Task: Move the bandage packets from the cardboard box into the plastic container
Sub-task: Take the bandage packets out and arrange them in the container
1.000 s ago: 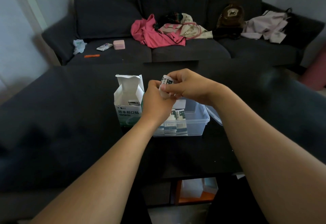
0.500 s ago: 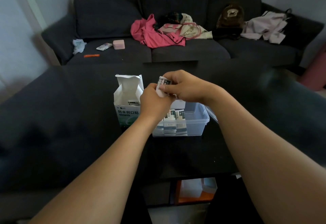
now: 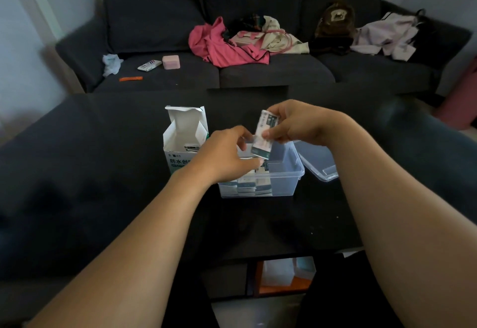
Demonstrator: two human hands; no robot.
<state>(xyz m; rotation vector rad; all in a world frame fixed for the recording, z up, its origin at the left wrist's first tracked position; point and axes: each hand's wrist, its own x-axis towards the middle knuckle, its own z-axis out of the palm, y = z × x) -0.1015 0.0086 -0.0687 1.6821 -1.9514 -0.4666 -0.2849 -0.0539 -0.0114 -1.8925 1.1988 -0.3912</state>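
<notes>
An open white cardboard box [image 3: 178,144] with green print stands on the dark table, a few packets showing inside. Right beside it sits the clear plastic container [image 3: 286,175], with several white-and-green bandage packets stacked at its near left side. My right hand [image 3: 291,126] pinches a bandage packet [image 3: 263,138] upright over the container's back rim. My left hand [image 3: 227,154] hovers over the container's left part, fingers loosely curled, just left of that packet; nothing shows in it.
The container's clear lid [image 3: 318,161] lies on the table to its right. A dark sofa [image 3: 258,69] behind the table carries clothes, a bag, a pink box and small items. A shelf under the table holds papers [image 3: 281,273].
My hands have come apart: the left has let go of the packet and dropped towards the container, while the right now holds the packet alone, lower and further right.
</notes>
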